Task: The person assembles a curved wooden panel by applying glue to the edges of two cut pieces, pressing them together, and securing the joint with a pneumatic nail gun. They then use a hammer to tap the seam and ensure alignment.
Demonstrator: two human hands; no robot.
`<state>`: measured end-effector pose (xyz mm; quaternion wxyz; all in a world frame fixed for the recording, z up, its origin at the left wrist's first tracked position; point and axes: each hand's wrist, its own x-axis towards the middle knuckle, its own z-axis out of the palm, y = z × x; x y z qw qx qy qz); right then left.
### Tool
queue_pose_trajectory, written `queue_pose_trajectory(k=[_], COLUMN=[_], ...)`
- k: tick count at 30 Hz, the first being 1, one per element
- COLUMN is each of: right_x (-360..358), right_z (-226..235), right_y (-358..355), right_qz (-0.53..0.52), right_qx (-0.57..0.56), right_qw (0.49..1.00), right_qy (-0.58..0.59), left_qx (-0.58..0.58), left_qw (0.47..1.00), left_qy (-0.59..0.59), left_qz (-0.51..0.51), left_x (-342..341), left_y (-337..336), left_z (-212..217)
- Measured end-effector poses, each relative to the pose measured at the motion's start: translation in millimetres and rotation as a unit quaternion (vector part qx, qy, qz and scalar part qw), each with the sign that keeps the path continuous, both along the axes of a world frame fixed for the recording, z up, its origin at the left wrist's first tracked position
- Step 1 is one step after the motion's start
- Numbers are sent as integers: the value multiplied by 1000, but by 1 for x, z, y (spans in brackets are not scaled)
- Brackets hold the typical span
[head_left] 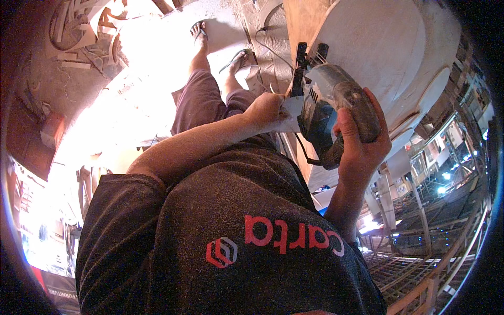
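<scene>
My right hand is wrapped round the body of a dusty grey-and-black jigsaw, which is tilted at the right of centre. The jigsaw's black base faces away from me, toward a wooden edge. My left hand is closed beside the jigsaw, its fingers on a small pale flat piece that reaches to the tool. Where this piece ends behind the jigsaw is hidden. A black cord loops below the tool.
Large pale rounded panels lie at the right, by a wooden edge. A cable trails over the dusty floor. Curved wood offcuts are piled at the far left. A slatted metal framework stands at the lower right.
</scene>
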<state>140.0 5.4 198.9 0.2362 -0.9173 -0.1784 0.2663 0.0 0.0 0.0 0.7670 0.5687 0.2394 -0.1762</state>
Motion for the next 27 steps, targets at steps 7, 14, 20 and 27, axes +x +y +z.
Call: queue_pose_trajectory(k=[7, 14, 20, 27], right_x=[-1, 1, 4, 5], right_z=[1, 1, 2, 1], right_y=[8, 13, 19, 24], right_qz=[-26, -38, -57, -52], right_qx=[11, 10, 22, 19], right_qw=[1000, 999, 998, 998], right_qy=[9, 6, 17, 7], left_qx=[7, 5, -8, -24], left_qw=[1000, 999, 999, 999], left_qy=[-10, -36, -42, -28], left_qz=[2, 18, 30, 22], left_x=[-1, -3, -1, 1], left_y=[-3, -11, -8, -2], left_z=[-3, -8, -8, -4])
